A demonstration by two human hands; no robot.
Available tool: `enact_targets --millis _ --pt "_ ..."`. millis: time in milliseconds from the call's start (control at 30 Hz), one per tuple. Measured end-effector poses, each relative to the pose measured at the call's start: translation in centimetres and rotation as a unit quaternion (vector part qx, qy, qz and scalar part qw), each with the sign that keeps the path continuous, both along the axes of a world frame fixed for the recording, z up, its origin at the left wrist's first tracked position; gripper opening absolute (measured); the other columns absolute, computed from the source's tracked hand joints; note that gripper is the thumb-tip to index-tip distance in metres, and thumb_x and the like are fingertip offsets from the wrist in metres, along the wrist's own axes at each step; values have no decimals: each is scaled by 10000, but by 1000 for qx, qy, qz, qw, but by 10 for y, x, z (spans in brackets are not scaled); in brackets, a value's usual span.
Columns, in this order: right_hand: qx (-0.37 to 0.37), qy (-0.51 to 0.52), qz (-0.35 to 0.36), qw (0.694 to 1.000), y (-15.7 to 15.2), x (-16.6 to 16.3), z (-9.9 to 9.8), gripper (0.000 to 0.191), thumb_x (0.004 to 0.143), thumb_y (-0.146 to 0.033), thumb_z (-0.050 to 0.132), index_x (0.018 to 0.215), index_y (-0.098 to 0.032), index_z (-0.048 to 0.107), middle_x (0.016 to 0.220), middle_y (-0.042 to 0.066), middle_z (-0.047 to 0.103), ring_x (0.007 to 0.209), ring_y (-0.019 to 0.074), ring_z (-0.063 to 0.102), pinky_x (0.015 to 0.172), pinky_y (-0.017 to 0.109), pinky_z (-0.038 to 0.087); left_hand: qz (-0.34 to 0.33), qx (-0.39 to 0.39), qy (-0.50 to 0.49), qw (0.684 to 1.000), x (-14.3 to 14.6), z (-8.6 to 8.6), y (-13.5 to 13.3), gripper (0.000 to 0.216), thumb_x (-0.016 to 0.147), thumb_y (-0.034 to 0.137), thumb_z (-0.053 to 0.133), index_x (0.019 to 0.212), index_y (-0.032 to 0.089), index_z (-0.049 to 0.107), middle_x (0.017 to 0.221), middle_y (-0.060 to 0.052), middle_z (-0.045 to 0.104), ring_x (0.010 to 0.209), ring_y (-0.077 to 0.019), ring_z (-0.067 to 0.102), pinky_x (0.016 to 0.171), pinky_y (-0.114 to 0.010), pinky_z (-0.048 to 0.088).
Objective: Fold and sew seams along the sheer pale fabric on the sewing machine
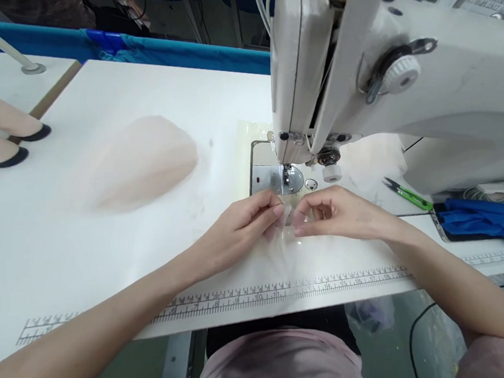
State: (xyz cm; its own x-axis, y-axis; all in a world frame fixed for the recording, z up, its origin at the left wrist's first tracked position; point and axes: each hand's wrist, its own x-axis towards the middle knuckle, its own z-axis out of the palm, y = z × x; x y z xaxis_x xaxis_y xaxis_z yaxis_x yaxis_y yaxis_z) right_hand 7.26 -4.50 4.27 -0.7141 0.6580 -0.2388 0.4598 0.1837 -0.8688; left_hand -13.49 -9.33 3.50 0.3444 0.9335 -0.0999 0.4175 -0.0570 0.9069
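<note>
My left hand (244,221) and my right hand (336,213) meet just in front of the needle plate (279,178) of a white sewing machine (376,76). Both pinch a small piece of sheer, nearly clear fabric (290,230) between thumb and fingers. The fabric lies partly on the white table (97,246) and trails toward me. The presser foot stands a little beyond my fingertips.
A pile of pale pink sheer fabric (144,162) lies at the left. Green thread snips (405,193) and a blue cloth (483,221) sit at the right beside the machine. A printed ruler (269,293) runs along the table's front edge. Dark-tipped mannequin forms (9,135) lie far left.
</note>
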Motion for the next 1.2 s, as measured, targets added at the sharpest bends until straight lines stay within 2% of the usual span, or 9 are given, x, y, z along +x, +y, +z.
enact_targets --millis 133,267,333,467,700,867,967,1067,1200 --pt "-53 43 -39 997 2 -5 -4 203 786 -371 708 803 -170 692 564 -67 554 405 24 383 388 181 297 -4 10 0 1000 -2 0 1 293 945 387 391 770 196 526 725 6 544 682 -139 502 625 -276 389" --pt "-96 100 -61 989 -1 -8 -11 185 798 -338 694 796 -157 655 610 -42 621 396 45 497 385 182 384 -10 55 29 998 -2 -6 2 275 841 437 596 746 201 491 636 44 510 562 -103 440 518 -239 330" --pt "-98 122 -77 985 -4 -8 -15 195 797 -343 690 786 -155 637 639 -19 642 463 83 582 422 197 454 -2 80 66 995 -2 -9 2 267 825 417 623 747 209 473 546 79 435 493 -87 370 493 -227 298" --pt "-11 125 -117 985 -12 -7 -22 173 806 -326 681 827 -171 608 637 -22 629 529 110 619 499 225 499 22 132 141 981 -1 -14 0 155 872 363 546 815 232 486 450 118 263 423 -83 234 484 -222 250" --pt "204 101 -93 969 -22 -6 -29 151 893 -259 568 1032 -205 542 597 -63 579 515 86 537 539 212 439 36 198 172 964 -3 -21 -6 113 907 340 495 886 250 561 446 102 293 408 -99 296 485 -236 258" --pt "215 97 -97 967 -23 -7 -30 123 909 -276 551 1009 -204 544 604 -63 568 520 80 525 523 196 422 36 206 165 964 -2 -21 -7 118 903 302 498 921 234 592 443 105 315 405 -91 320 484 -221 282" --pt "204 97 -100 969 -24 -7 -30 97 912 -283 544 972 -208 561 611 -58 573 528 79 531 543 200 440 21 199 158 967 -1 -21 -7 182 912 292 480 1017 233 616 461 100 437 398 -84 357 479 -215 304" --pt "195 97 -100 971 -24 -8 -30 94 914 -280 537 964 -210 574 626 -51 592 545 83 554 551 204 452 13 184 148 972 0 -22 -6 196 915 279 463 979 237 643 535 76 570 406 -76 400 473 -210 321" --pt "197 94 -108 970 -24 -8 -31 93 903 -266 561 970 -204 576 626 -55 601 545 77 560 559 197 459 39 194 141 970 1 -22 -6 151 891 265 508 912 229 652 490 87 520 398 -67 374 444 -197 295"
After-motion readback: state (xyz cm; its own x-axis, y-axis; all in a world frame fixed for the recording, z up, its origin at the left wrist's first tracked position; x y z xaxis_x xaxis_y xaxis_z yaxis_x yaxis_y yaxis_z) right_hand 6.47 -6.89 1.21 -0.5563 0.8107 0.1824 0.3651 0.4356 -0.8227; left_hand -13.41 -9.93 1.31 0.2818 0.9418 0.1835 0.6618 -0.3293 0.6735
